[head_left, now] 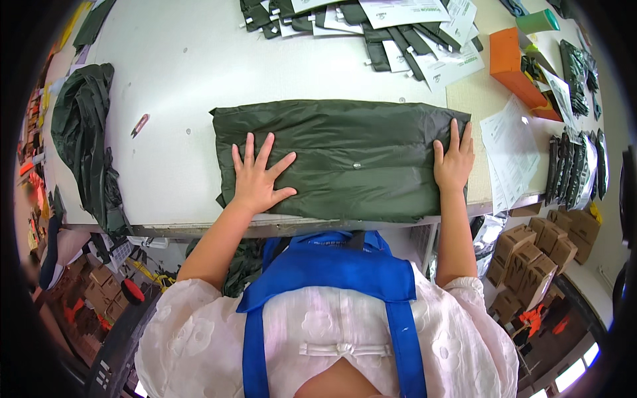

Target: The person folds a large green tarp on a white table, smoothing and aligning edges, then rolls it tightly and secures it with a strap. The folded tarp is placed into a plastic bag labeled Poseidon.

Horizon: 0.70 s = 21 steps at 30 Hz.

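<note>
A dark green folded garment of thin, shiny fabric point(358, 142) lies as a wide rectangle along the near edge of the table. Near its middle shows a small snap button. My left hand point(255, 178) rests on its left part, fingers spread. At the right end, my right hand point(454, 162) lies flat on the fabric, fingers stretched out, its fingertips close to the far right corner. Neither hand grips anything.
A crumpled dark green garment point(83, 132) hangs over the table's left side, with red-handled thread snips point(140, 125) nearby. Dark pouches and white printed sheets point(405, 33) pile at the back. Right stand an orange box point(517, 69), loose papers point(511, 149) and packed bags point(574, 166).
</note>
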Motion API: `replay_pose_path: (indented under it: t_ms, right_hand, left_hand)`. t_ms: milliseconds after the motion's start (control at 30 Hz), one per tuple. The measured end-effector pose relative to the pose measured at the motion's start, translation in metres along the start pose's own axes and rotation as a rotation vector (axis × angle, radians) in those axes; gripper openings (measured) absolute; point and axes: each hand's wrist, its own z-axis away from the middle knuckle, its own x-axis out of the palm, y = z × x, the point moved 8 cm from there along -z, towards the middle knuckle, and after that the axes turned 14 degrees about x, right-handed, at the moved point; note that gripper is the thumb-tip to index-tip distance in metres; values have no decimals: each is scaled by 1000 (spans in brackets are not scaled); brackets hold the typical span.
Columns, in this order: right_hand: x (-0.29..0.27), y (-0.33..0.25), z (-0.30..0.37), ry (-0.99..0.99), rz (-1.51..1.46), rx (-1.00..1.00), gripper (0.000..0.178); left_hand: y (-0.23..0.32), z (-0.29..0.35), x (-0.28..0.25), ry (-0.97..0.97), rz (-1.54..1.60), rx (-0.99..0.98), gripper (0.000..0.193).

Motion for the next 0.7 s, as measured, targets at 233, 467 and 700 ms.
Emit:
replay_pose_path:
  t_ms: [233, 467, 700]
  right_hand:
    - [-6, -8, 2, 81, -36, -63, 61]
    - [-42, -32, 12, 173, 302, 23, 68]
    - [1, -203, 131, -545, -1186, -21, 69]
  left_hand:
    - [-77, -16, -17, 66, -197, -161, 65]
    - [-100, 33, -38, 327, 275, -625, 63]
    - [-101, 70, -19, 310, 1308, -895, 55]
